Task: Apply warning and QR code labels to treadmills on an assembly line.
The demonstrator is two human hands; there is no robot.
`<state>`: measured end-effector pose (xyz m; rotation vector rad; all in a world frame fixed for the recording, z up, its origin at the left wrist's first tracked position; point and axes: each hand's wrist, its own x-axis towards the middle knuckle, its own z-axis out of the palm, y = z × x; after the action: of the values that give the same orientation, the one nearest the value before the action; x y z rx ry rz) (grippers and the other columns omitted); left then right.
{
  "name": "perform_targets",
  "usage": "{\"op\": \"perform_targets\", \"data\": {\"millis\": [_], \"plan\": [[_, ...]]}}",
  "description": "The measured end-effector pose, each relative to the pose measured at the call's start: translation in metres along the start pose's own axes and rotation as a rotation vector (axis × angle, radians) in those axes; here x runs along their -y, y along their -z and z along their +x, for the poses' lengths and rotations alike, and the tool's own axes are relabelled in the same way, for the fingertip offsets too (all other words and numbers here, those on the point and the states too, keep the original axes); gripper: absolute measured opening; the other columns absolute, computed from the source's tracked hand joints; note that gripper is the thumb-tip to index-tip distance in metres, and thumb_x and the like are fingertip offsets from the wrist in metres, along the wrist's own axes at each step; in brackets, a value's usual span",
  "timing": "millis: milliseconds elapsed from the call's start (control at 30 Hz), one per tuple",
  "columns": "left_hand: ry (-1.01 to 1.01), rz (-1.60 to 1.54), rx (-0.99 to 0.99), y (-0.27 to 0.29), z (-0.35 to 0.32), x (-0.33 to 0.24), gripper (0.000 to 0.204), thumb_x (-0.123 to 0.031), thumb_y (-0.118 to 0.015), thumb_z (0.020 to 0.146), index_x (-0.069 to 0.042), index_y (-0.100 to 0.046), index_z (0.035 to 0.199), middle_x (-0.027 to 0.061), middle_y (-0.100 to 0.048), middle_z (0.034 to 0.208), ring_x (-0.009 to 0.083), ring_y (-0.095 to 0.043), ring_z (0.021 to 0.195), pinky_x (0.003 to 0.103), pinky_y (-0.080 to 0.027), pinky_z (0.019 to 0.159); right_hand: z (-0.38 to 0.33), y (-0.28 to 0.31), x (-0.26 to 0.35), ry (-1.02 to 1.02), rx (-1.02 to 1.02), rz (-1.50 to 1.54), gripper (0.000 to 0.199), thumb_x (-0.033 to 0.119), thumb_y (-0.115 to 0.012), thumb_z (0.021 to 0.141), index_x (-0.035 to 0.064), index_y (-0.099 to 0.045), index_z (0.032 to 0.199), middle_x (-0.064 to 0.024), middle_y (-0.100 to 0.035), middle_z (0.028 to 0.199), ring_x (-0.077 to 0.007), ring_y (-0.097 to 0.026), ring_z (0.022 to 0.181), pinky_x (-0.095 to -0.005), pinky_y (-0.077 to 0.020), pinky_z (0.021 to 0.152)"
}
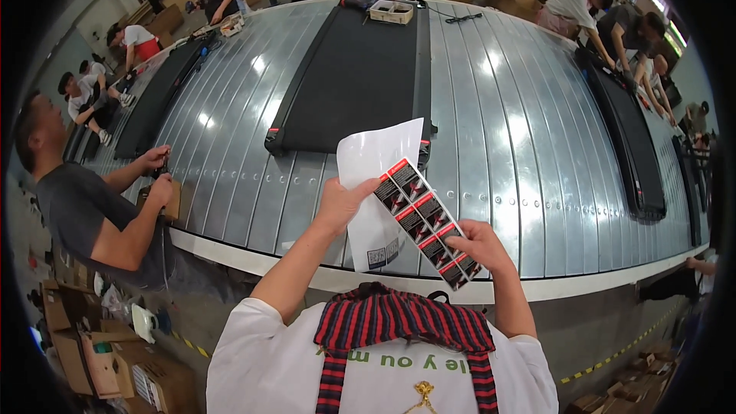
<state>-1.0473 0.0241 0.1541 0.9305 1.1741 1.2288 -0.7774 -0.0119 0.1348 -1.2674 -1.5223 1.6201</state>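
Note:
My left hand [341,203] is closed with its thumb pressed on the upper corner of a sheet of warning stickers [418,218], printed in black, red and white. Behind that sheet, the same hand also grips a glossy white sheet [372,153], which hangs down and has two small square codes near its lower end. My right hand [481,247] pinches the sticker sheet by its lower right edge. Both sheets are held tilted above the near edge of the metal slat conveyor [491,130]. Just beyond them lies a black flat treadmill [353,77].
A small box [391,11] sits on the treadmill's far end, with a dark cable [460,18] beside it. More black treadmills [621,130] lie right and left. A co-worker [100,192] stands close on my left, holding a thin cord. Cardboard boxes [146,368] crowd the floor lower left.

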Motion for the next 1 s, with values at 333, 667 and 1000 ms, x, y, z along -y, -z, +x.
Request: {"op": "perform_targets", "data": {"millis": [333, 667, 1000], "plan": [[0.116, 0.151, 0.289, 0.033, 0.005, -0.001, 0.030, -0.017, -0.069, 0.071, 0.002, -0.061, 0.093, 0.0056, -0.062, 0.085, 0.0116, -0.057, 0.074, 0.026, -0.046, 0.067, 0.045, -0.055, 0.046, 0.155, -0.089, 0.089, 0.012, 0.008, -0.057, 0.081, -0.0020, -0.059, 0.088, -0.0011, -0.061, 0.071, -0.0037, -0.053, 0.062, -0.0190, -0.0427, 0.054], [0.125, 0.112, 0.470, 0.062, 0.025, 0.007, 0.034, -0.021, -0.068, 0.070, 0.001, -0.061, 0.094, 0.0056, -0.062, 0.085, 0.0119, -0.057, 0.074, 0.028, -0.047, 0.067, 0.050, -0.082, 0.059, 0.121, -0.206, -0.091, 0.012, 0.009, -0.057, 0.081, -0.0018, -0.059, 0.085, -0.0012, -0.060, 0.069, -0.0033, -0.052, 0.061, -0.0200, -0.0427, 0.054], [0.147, 0.146, 0.538, 0.072, 0.039, 0.011, 0.032, -0.019, -0.063, 0.069, 0.003, -0.061, 0.092, 0.0075, -0.062, 0.083, 0.0132, -0.058, 0.074, 0.028, -0.047, 0.066, 0.058, -0.094, 0.069, 0.061, -0.297, -0.288, 0.012, 0.009, -0.057, 0.080, -0.0019, -0.059, 0.085, -0.0017, -0.057, 0.066, -0.0042, -0.049, 0.061, -0.0218, -0.0414, 0.055]]}}
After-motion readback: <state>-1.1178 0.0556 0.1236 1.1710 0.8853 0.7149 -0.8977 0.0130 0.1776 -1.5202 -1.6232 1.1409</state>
